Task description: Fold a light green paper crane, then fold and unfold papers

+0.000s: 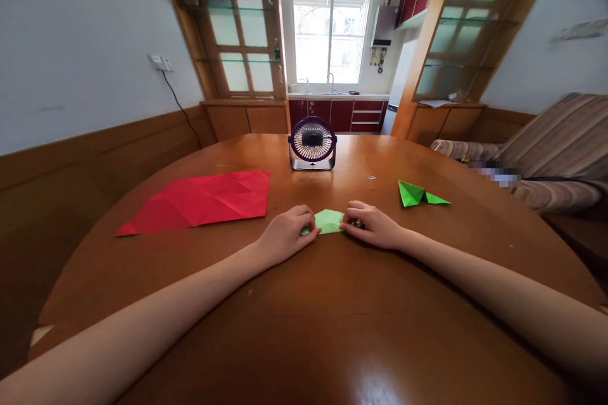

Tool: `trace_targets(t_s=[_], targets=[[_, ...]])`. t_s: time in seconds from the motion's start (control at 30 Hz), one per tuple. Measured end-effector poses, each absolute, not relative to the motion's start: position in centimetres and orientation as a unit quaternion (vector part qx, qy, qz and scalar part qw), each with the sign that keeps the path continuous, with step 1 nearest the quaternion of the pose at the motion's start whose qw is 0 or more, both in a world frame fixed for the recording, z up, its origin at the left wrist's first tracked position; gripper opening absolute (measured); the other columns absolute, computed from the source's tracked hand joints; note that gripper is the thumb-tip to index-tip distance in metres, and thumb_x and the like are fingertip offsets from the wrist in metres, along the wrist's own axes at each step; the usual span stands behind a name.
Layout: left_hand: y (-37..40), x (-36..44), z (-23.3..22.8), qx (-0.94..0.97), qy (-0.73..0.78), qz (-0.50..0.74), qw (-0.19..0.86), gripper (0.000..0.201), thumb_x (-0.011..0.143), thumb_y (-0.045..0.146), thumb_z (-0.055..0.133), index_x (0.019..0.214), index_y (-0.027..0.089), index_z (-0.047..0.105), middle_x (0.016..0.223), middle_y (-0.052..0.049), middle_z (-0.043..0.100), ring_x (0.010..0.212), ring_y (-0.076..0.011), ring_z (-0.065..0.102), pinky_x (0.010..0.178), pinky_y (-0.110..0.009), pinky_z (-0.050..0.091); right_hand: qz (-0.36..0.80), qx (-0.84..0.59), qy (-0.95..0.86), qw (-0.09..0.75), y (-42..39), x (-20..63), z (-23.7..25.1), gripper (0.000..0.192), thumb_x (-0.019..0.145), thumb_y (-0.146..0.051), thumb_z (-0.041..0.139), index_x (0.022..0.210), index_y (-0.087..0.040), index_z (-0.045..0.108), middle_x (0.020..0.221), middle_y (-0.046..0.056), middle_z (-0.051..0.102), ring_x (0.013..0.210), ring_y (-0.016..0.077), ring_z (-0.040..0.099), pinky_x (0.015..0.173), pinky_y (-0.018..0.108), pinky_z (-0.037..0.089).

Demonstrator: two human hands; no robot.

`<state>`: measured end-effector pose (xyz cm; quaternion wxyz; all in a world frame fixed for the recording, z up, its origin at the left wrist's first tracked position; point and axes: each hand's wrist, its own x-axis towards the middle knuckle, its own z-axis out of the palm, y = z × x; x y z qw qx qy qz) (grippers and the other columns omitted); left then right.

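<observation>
A small folded piece of light green paper (329,220) lies on the table between my two hands. My left hand (293,232) grips its left end, the thumb along the near edge and the fingers curled over it. On the right end, my right hand (369,224) pinches the paper between thumb and curled fingers. Both ends of the paper are partly hidden by my fingers. To the right sits a folded green paper shape (411,193) with a pointed tip. A large creased red sheet (223,199) is spread out on the left.
A small purple fan (312,140) stands on the wooden table (327,342) beyond my hands. A striped sofa (560,145) is at the right. Behind the table are wooden cabinets (247,119) and a kitchen counter (338,96) under a window.
</observation>
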<state>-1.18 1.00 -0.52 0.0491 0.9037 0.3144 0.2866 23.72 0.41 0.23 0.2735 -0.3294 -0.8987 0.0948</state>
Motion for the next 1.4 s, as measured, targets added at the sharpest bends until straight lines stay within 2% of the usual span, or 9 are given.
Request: trace_targets(t_s=[0.17,0.27,0.4,0.63,0.77,0.93,1.13,1.4], targets=[[1.1,-1.1,-0.3,0.902,0.325,0.279,0.063,0.017,0.088,0.028,0.055,0.075,0.018,0.057,0.09,-0.005,0.06,0.086,-0.0172,0.06,0.079,-0.03,0.05,0.09,-0.346,-0.895,0.266,0.5,23.6,0.2,0.017,0.09,-0.027,0.054,0.077,-0.017,0.057,0.08,0.004,0.055,0.074,0.0156,0.052,0.068,0.028,0.043],[1.0,-1.1,-0.2,0.908,0.322,0.266,0.042,0.012,0.09,0.028,0.053,0.088,0.017,0.059,0.093,-0.005,0.061,0.088,-0.0183,0.059,0.079,-0.031,0.05,0.089,-0.349,-0.896,0.26,0.6,23.5,0.2,0.015,0.089,-0.026,0.054,0.077,-0.016,0.057,0.081,0.004,0.055,0.075,0.0153,0.052,0.07,0.028,0.043],[1.1,-1.2,-0.2,0.929,0.286,0.235,-0.008,0.026,0.094,0.025,0.047,0.117,0.021,0.058,0.102,-0.006,0.061,0.095,-0.0192,0.058,0.083,-0.032,0.048,0.082,-0.342,-0.898,0.262,0.6,23.5,0.2,0.015,0.089,-0.025,0.054,0.077,-0.016,0.057,0.08,0.004,0.055,0.075,0.0152,0.052,0.07,0.028,0.043],[1.5,-1.3,-0.2,0.953,0.251,0.158,-0.062,0.036,0.094,0.019,0.044,0.123,0.031,0.062,0.109,-0.008,0.057,0.098,-0.0214,0.053,0.087,-0.036,0.046,0.067,-0.339,-0.902,0.26,0.6,23.5,0.1,0.015,0.089,-0.024,0.054,0.076,-0.016,0.056,0.079,0.004,0.055,0.072,0.0147,0.051,0.067,0.027,0.043],[1.6,-1.2,-0.1,0.951,0.264,0.162,-0.012,0.036,0.093,0.019,0.045,0.121,0.032,0.064,0.11,-0.008,0.056,0.1,-0.0216,0.051,0.091,-0.038,0.043,0.014,-0.295,-0.915,0.277,0.4,23.6,-0.1,0.009,0.089,-0.021,0.052,0.087,-0.016,0.06,0.085,0.007,0.058,0.079,0.0178,0.054,0.073,0.031,0.046],[2.0,-1.4,0.0,0.932,0.297,0.186,0.086,0.031,0.094,0.025,0.048,0.116,0.034,0.067,0.11,-0.006,0.057,0.104,-0.0219,0.05,0.094,-0.041,0.041,-0.024,-0.21,-0.944,0.254,0.3,23.9,-0.3,0.028,0.089,-0.013,0.046,0.11,-0.02,0.064,0.097,0.009,0.064,0.087,0.0196,0.057,0.079,0.035,0.048],[3.3,-1.7,-0.4,0.907,0.307,0.209,0.198,0.026,0.089,0.029,0.057,0.112,0.032,0.069,0.113,-0.006,0.058,0.109,-0.0213,0.051,0.099,-0.04,0.04,-0.046,-0.194,-0.958,0.207,0.4,24.1,-0.1,0.036,0.087,-0.011,0.044,0.115,-0.019,0.064,0.102,0.01,0.065,0.092,0.0208,0.058,0.083,0.038,0.049],[4.1,-1.8,-1.0,0.896,0.307,0.226,0.227,0.024,0.086,0.032,0.062,0.108,0.029,0.072,0.11,-0.007,0.058,0.106,-0.0211,0.053,0.098,-0.041,0.041,-0.043,-0.193,-0.961,0.194,0.4,24.3,0.2,0.036,0.089,-0.014,0.043,0.118,-0.02,0.063,0.104,0.01,0.065,0.093,0.0209,0.058,0.083,0.039,0.049]])
